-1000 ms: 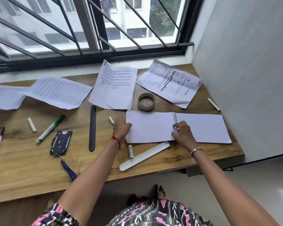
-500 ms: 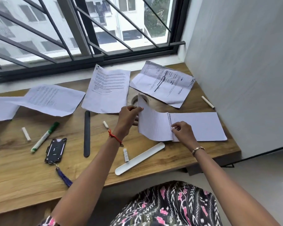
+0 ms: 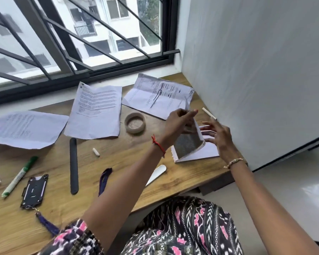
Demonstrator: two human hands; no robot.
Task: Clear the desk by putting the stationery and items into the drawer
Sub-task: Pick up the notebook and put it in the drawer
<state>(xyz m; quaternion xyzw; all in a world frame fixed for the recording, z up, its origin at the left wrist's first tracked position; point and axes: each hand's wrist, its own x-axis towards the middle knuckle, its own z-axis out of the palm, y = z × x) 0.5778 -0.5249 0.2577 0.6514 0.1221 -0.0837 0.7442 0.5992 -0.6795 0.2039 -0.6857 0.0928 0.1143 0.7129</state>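
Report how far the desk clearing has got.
Done: nothing visibly; no drawer is in view. In hand: the left hand pinches the lifted half of the spiral notebook, folding it over; the right hand hovers open beside it. Left: three printed sheets, tape roll, green marker, card holder, black strip, white strip and chalk sticks all lie on the desk.

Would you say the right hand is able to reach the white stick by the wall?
Probably yes. The right hand is open and empty, and the stick lies just beyond it; the notebook, which the left hand holds, is beside, not between.
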